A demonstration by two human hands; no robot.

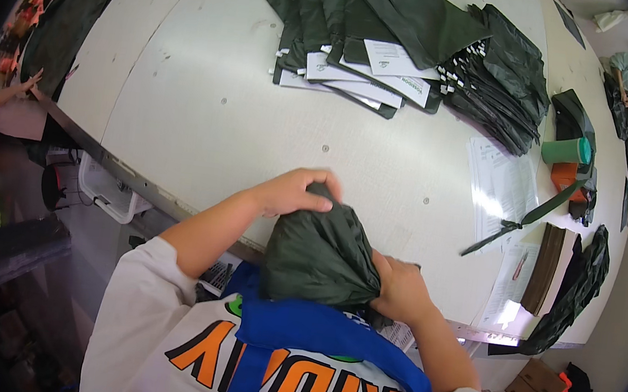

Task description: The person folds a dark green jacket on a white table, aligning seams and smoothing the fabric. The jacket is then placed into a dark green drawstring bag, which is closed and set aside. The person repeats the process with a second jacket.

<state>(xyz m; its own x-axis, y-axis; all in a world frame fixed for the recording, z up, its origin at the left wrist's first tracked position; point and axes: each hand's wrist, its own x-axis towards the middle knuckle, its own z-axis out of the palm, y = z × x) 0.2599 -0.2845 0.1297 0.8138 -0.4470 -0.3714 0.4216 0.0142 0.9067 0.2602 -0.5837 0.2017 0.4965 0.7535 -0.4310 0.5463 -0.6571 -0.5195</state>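
Green cloth in both hands, not yet flat

Finding: the cloth [315, 250] is held up at the near edge of the table [201, 98], bunched and creased. The left hand [299, 193] is closed over its top corner, thumb to the front; some fingertips are out of sight. The right hand [398, 289] is clamped on its gathered right side.

Progress, as judged: similar green pieces lie flat in a pile [426, 27] at the table's far side, with white sheets [395, 60] showing among them, and appear finished. Beside them, also at the table's far side, lies a tight bundle [512, 56]; its stage cannot be told. The held piece appears unfinished, being neither flattened nor laid down. Loose dark fabric [572, 295] hangs over the table's right edge, apparently unworked.
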